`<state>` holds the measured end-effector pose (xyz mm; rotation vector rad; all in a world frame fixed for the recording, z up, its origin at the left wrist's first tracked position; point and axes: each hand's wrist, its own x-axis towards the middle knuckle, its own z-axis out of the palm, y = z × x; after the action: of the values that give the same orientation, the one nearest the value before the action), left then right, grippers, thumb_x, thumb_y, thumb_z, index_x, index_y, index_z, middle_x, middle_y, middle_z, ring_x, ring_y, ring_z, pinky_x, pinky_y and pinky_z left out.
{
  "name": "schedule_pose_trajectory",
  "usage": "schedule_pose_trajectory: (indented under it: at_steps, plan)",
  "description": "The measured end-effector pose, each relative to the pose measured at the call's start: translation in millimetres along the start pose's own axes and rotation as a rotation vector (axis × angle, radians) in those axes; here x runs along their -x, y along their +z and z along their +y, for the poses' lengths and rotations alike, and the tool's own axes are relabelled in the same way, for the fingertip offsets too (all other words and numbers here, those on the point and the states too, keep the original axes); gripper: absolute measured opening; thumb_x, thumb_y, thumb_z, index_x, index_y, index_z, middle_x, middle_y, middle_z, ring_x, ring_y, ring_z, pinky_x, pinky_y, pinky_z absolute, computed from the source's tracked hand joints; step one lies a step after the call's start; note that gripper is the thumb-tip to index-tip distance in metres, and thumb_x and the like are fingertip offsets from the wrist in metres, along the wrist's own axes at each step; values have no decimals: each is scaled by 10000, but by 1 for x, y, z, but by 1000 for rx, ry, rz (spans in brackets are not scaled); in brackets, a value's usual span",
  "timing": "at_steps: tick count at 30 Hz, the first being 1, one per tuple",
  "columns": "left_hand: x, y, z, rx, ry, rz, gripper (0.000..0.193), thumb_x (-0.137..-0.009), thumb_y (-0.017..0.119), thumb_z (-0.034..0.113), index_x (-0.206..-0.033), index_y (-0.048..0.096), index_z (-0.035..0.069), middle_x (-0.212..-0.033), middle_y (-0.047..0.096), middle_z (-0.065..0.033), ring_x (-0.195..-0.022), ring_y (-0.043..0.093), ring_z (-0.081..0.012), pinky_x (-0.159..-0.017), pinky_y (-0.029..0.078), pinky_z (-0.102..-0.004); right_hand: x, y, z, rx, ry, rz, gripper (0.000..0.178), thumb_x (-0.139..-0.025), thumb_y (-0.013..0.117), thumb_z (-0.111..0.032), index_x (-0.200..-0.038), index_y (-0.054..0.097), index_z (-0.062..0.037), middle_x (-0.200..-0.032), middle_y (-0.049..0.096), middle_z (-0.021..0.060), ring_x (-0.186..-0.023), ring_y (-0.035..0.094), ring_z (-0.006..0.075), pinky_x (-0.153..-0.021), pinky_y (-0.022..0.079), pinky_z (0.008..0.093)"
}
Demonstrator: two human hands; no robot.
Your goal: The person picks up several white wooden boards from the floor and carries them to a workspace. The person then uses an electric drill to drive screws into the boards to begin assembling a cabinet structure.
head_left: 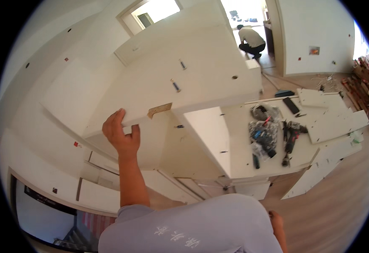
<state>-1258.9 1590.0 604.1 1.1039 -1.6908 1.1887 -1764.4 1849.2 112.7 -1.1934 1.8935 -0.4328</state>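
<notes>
My left hand [121, 134] grips the front edge of a wide white cabinet panel [209, 71], fingers over the edge and thumb apart. Beside the hand, that edge has a cut-out notch [160, 109] showing raw brown board. Two blue-and-metal connecting bolts, a near one [175, 86] and a far one [183, 64], are on the panel's upper face, near a round dark hole [235, 77]. A white upright panel [205, 139] stands below it. Low at my right side, my right hand [277, 222] is partly hidden by my body; a small dark spot shows at its curled fingers.
On a white board [239, 164] at the right lie plastic bags of hardware [263, 133] and a cordless drill [293, 137]. Loose white panels [340, 124] spread beyond them. Timber strips [366, 80] pile at the far right. A person [252, 40] crouches in the doorway.
</notes>
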Motion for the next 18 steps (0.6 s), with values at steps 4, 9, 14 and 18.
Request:
schedule_pose_trajectory:
  at_steps: [4,9,14,18]
  plan:
    - [-5,7,7,2,-92,48,503,-668,812,8,-1148,693,96,-1120,720,-64,-1045,641,-276,-938,470,-395,-60,-28,-81,-293,-223,150,338,-932,685,-198,-1227,708,-32,-1141,750,172,-1035,732,286,-926,559,381]
    - [-18,-8,-8,13,-129,-124,517,-631,829,-11,-1123,710,96,-1131,724,-68,-1041,660,-279,-880,531,-393,-114,-119,-153,-340,-355,93,269,-969,684,-168,-1182,718,-7,-1040,770,116,-971,714,192,-883,548,330]
    - [-21,-13,-40,-81,-71,-127,484,-604,820,-11,-1069,730,87,-1098,756,-69,-1020,708,-272,-855,557,-394,-216,-241,-230,-382,-535,140,281,-992,668,-171,-1206,703,7,-927,712,26,-789,623,101,-748,531,281]
    - [-15,-7,-43,-69,-62,-48,420,-598,800,8,-1006,744,95,-1029,773,-62,-971,735,-255,-818,559,-373,-288,-320,-372,-253,-791,348,402,-1009,625,-330,-1272,684,-32,-1043,696,44,-895,593,101,-784,485,272]
